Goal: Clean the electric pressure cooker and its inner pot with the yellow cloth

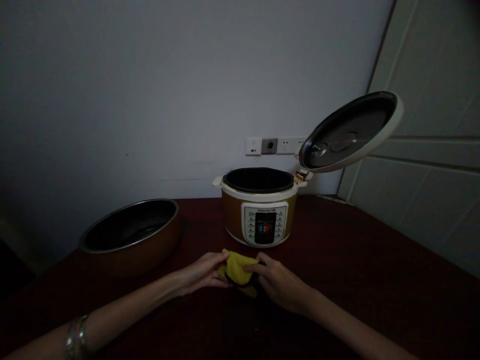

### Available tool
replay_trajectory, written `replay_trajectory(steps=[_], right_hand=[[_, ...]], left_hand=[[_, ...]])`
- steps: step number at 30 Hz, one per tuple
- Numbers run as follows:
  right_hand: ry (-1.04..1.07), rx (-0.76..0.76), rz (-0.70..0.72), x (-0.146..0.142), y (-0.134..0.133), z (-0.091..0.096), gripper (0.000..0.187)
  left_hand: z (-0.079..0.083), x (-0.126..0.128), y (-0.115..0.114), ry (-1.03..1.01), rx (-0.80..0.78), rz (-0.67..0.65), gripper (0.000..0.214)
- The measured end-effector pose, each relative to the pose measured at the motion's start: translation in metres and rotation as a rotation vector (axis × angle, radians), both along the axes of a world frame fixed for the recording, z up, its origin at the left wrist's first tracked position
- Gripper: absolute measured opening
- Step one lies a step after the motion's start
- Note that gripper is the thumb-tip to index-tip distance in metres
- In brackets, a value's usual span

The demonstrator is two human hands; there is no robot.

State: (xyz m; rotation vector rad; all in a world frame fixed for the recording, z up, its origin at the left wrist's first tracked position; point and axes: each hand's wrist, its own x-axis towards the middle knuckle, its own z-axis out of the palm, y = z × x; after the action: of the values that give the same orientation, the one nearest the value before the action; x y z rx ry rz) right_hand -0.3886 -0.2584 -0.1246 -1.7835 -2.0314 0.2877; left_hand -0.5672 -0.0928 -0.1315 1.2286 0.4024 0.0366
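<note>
A yellow cloth [239,267] with a dark edge is held between my two hands, in front of the cooker. My left hand [206,272] grips its left side, the thumb on top and the fingers underneath. The right side is pinched by my right hand [275,281]. Just beyond the cloth stands an electric pressure cooker [232,215], orange-brown and white, with a control panel on its front. Its lid [348,135] is swung up to the right. At the left sits a round inner pot [150,250], dark inside and orange-brown outside.
Everything rests on a dark red table [337,250] against a pale wall [150,100]. Wall sockets [285,145] are behind the cooker. A panelled white door [431,190] stands at the right, near the raised lid. The light is dim.
</note>
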Motion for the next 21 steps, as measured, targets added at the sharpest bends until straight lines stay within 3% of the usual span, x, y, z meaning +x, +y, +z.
replay_trajectory(steps=[3, 6, 9, 12, 14, 18, 21], right_hand=[[0.029, -0.014, 0.036, -0.006, 0.004, 0.001, 0.048], [0.095, 0.021, 0.051, 0.000, 0.006, -0.001, 0.043], [0.268, 0.082, -0.166, 0.018, 0.009, -0.010, 0.040], [0.576, -0.085, -0.401, 0.034, 0.016, -0.020, 0.041], [0.839, -0.256, -0.452, 0.035, 0.022, -0.022, 0.044], [1.304, -0.431, -0.375, 0.018, 0.040, -0.017, 0.051], [1.440, -0.487, -0.327, 0.003, 0.055, -0.014, 0.042]], left_hand=[[0.001, 0.003, 0.005, 0.090, 0.200, -0.023, 0.049], [-0.001, 0.008, 0.019, 0.178, 0.245, 0.076, 0.041], [-0.009, 0.014, 0.039, 0.189, 0.204, 0.195, 0.030], [-0.018, 0.024, 0.055, 0.176, 0.166, 0.263, 0.024], [-0.019, 0.032, 0.057, 0.155, 0.170, 0.256, 0.026], [-0.011, 0.047, 0.048, 0.100, 0.242, 0.199, 0.036], [-0.003, 0.055, 0.041, 0.112, 0.300, 0.227, 0.035]])
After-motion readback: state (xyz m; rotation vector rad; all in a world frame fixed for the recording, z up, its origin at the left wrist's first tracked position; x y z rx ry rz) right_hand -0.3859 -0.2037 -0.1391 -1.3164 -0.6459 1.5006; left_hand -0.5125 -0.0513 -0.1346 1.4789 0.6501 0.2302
